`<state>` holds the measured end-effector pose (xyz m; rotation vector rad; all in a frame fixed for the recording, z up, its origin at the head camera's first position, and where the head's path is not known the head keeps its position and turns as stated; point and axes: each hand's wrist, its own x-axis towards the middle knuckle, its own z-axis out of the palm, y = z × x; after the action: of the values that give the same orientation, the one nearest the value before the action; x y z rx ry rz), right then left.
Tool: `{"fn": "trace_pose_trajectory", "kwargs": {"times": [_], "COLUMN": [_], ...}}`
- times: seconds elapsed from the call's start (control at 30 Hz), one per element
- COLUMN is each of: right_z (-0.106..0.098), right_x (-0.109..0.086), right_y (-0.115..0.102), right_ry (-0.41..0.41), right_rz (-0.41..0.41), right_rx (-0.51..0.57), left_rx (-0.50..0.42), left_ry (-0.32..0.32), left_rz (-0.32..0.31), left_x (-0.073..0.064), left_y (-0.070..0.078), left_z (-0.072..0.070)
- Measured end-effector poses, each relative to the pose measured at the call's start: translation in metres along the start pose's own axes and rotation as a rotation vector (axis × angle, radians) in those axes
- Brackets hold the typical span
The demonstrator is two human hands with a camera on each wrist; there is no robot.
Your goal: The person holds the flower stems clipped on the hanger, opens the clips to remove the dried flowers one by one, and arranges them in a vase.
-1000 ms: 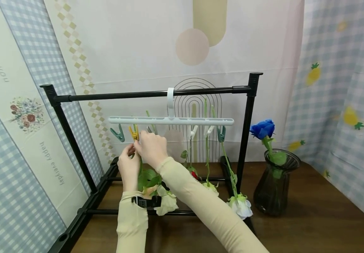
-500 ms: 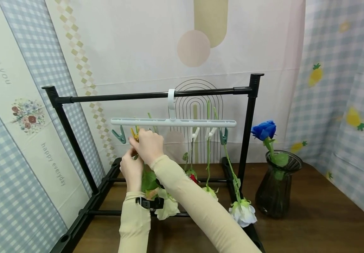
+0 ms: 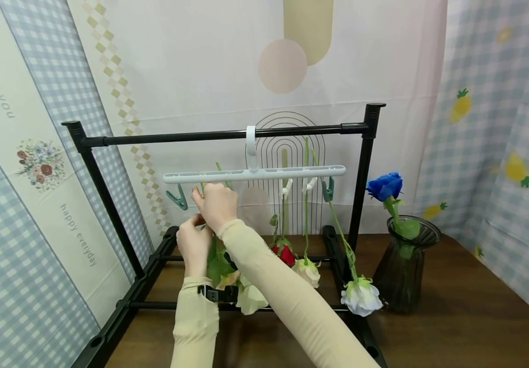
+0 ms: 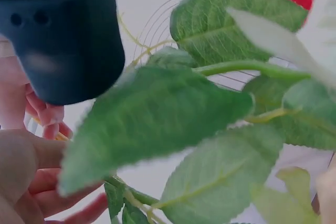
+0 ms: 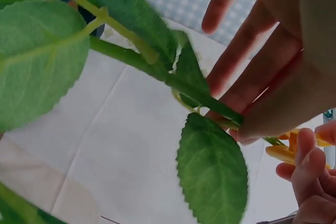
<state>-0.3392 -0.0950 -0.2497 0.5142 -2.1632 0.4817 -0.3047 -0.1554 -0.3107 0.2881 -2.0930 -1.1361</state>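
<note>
My left hand (image 3: 193, 244) pinches a green flower stem (image 5: 199, 94) between thumb and finger, just under the hanger's left half. Serrated leaves (image 4: 173, 114) branch from this stem; which bloom it bears is unclear. Directly above, my right hand (image 3: 218, 205) pinches a yellow clothespin (image 5: 283, 154), with the stem's end reaching its jaws. In the head view that clothespin is mostly hidden by the fingers. It hangs from a pale blue clip hanger (image 3: 255, 175). A green clothespin (image 3: 178, 198) hangs to the left of my hands, holding nothing.
The hanger hooks over a black rack's top bar (image 3: 177, 137). Upside-down flowers hang on its right: a red rose (image 3: 284, 254), a cream one (image 3: 307, 272) and a white one (image 3: 362, 297). A dark glass vase (image 3: 399, 276) holding a blue rose (image 3: 385, 186) stands at right.
My right hand has shifted slightly and now covers most of the yellow clothespin. The hanger tilts, its right end rising, and the hanging flowers swing a little to the right.
</note>
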Motion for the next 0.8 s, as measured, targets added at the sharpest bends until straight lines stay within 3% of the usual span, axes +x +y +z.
{"fn": "trace_pose_trajectory", "kwargs": {"times": [0.23,0.53,0.8], "right_z": [-0.004,-0.004,-0.003], "right_x": [0.0,-0.002,-0.002], "right_y": [-0.002,-0.004,-0.002], "right_ry": [-0.008,-0.115,-0.175], "right_rz": [0.012,0.052,0.118], "right_rx": [0.026,0.062,0.126], "left_rx": [-0.028,-0.014,0.019], "left_ry": [0.008,0.014,-0.078], "left_rz": [-0.021,-0.033,-0.054], "left_x": [0.002,0.003,0.005], "left_y": [-0.005,-0.022,-0.027], "left_z": [-0.003,-0.016,-0.023]}}
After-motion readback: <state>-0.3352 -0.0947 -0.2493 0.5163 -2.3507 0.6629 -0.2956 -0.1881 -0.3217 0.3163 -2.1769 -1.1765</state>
